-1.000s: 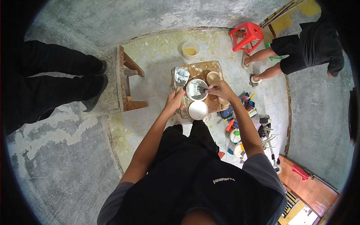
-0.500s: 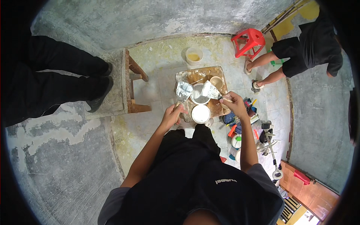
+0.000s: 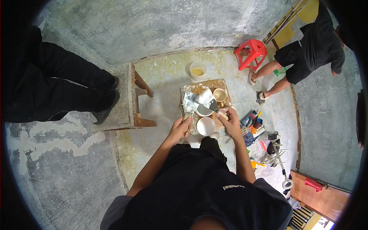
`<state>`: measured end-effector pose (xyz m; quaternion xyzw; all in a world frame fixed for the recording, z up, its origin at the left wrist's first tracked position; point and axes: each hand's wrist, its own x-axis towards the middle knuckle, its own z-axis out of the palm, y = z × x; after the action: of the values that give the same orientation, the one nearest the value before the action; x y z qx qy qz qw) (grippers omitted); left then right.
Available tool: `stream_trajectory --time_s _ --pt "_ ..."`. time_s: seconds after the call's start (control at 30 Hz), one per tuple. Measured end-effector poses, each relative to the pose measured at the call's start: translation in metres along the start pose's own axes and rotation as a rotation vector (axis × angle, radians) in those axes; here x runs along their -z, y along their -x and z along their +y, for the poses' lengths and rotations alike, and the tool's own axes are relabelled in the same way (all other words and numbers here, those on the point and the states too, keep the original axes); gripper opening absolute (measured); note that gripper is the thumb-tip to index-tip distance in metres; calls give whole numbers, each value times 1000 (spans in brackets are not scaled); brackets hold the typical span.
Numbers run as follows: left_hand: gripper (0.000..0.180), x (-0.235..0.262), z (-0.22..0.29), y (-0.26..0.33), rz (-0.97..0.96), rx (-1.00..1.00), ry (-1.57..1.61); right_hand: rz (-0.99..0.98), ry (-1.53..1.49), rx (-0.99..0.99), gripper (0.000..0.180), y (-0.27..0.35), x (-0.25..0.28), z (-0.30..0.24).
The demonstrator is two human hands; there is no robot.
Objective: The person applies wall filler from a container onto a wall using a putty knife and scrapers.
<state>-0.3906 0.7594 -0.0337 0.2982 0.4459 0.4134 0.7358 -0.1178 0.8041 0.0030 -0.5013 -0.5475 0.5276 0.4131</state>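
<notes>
Both blades now lifted off the bowl (image 3: 203,111). Left hand (image 3: 180,128) gripping wide scraper (image 3: 189,102), right hand (image 3: 230,122) gripping putty knife (image 3: 207,99), over board's (image 3: 213,84) near-left part. Best scraped blade against blade, kept flat.

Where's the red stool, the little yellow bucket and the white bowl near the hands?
Red stool (image 3: 251,51), head view, on its seat top.
Yellow bucket (image 3: 197,71), head view, on the yellow inside.
White bowl (image 3: 205,126), head view, on its middle.
</notes>
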Motion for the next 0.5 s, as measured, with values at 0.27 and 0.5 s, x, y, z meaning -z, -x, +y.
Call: stream_trajectory --time_s 0.27,0.5 --pt "38 -5 12 8 -28 -13 -106 17 279 154 24 -7 4 -45" --pt "42 -9 22 17 20 -1 -48 -3 579 132 27 -1 -9 -63"
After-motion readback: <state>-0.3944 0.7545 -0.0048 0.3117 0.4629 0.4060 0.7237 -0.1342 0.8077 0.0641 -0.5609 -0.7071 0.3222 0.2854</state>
